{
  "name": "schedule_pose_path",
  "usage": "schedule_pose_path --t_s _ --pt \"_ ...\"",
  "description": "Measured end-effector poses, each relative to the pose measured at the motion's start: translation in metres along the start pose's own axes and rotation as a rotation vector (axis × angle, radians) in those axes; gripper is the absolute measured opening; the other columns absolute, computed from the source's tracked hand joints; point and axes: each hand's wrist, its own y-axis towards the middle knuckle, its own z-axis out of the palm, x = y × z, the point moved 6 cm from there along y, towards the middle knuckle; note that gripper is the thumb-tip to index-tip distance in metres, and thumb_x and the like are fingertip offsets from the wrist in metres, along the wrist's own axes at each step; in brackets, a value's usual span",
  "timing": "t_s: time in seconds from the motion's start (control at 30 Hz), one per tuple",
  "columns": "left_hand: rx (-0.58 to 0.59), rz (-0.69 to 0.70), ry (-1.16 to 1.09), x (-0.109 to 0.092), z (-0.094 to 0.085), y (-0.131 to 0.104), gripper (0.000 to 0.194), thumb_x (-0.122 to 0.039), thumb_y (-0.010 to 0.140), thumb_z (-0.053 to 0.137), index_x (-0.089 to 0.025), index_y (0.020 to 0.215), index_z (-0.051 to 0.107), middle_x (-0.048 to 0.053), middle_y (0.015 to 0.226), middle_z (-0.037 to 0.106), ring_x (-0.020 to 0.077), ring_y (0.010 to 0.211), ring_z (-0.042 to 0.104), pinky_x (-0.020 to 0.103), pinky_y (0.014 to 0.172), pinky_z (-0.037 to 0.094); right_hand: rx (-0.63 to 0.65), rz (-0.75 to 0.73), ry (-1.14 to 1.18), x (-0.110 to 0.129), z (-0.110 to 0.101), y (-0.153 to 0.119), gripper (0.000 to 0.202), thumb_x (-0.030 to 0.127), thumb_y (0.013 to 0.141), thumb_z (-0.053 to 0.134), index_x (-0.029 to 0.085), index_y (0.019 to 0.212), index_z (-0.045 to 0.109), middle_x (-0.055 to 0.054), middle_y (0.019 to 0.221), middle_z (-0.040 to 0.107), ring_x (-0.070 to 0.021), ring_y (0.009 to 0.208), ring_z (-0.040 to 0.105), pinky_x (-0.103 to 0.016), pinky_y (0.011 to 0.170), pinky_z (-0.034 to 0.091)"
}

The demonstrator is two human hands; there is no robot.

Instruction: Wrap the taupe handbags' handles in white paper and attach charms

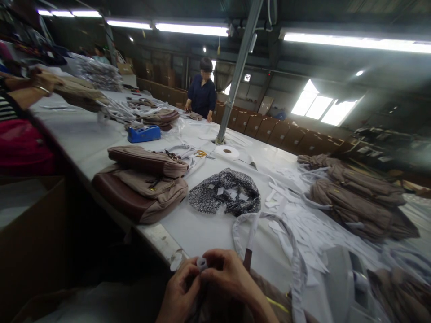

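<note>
My left hand [182, 287] and my right hand [232, 271] meet low in the view, at the table's near edge. Their fingers are closed around a small pale rolled piece [202, 264], its round hollow end facing up; I cannot tell if it is tape or wrapping. Beneath and right of my right hand lies a brown fabric bag [269, 287], mostly hidden by that hand, with a yellow zip. A handle wrapped in white [296, 255] loops up from it. Farther off, a black-and-white patterned bag [202, 195] holds small white tags.
Stacked brown bags [148, 188] stand left, near a blue tape dispenser [144, 133], yellow-handled scissors [201, 153] and a white tape roll [227, 152]. White paper strips [303, 229], more bags [357, 202] and a grey dispenser [346, 282] lie right. Co-workers stand left and beyond; a metal post [235, 80] rises mid-table.
</note>
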Motion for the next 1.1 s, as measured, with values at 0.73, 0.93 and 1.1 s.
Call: schedule_pose_path --t_s 0.73,0.93,1.1 --pt "-0.177 0.392 0.490 -0.006 -0.005 -0.005 0.014 -0.031 0.084 0.056 -0.025 0.079 0.067 0.001 0.076 0.068 0.0175 0.075 0.063 0.027 0.077 0.050 -0.025 -0.105 -0.014 0.005 -0.002 -0.006 0.015 0.016 0.076 0.058 0.017 0.082 0.072 0.000 0.076 0.069 -0.0158 0.073 0.060 -0.022 0.066 0.044" --pt "-0.164 0.224 0.468 0.004 -0.010 -0.004 0.015 -0.037 0.083 0.057 -0.027 0.084 0.068 0.000 0.079 0.069 0.0179 0.078 0.065 0.025 0.073 0.051 -0.171 -0.114 -0.065 0.000 0.000 -0.005 0.017 0.012 0.075 0.054 0.016 0.069 0.069 0.003 0.061 0.062 -0.0124 0.062 0.053 -0.019 0.058 0.038" --pt "-0.130 0.118 0.365 0.007 -0.006 -0.001 0.019 -0.038 0.085 0.052 -0.025 0.083 0.066 0.001 0.083 0.068 0.0178 0.081 0.065 0.024 0.073 0.052 -0.156 -0.117 -0.114 0.004 0.002 -0.006 0.013 0.014 0.075 0.056 0.016 0.075 0.069 0.002 0.066 0.063 -0.0130 0.065 0.054 -0.020 0.058 0.038"
